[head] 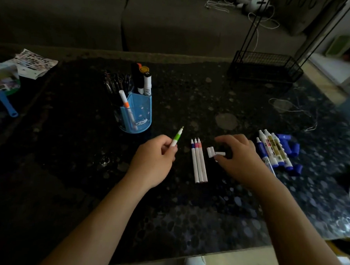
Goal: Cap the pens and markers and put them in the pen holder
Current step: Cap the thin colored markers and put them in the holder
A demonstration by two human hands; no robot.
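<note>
Left hand (156,158) closed around a green-banded pen (177,137), uncapped tip up and tilted toward the blue pen holder (138,112) farther back on the dark table (68,167), holder already stocked with several pens and markers. Right hand (242,158) hovering over the small white caps (214,152), fingers curled and slightly apart, thumb touching one cap, firm grip impossible to tell. Three uncapped white pens (199,163) lying side by side between the hands; uncapped blue markers (273,152) and blue caps (289,147) just right of the right hand.
</note>
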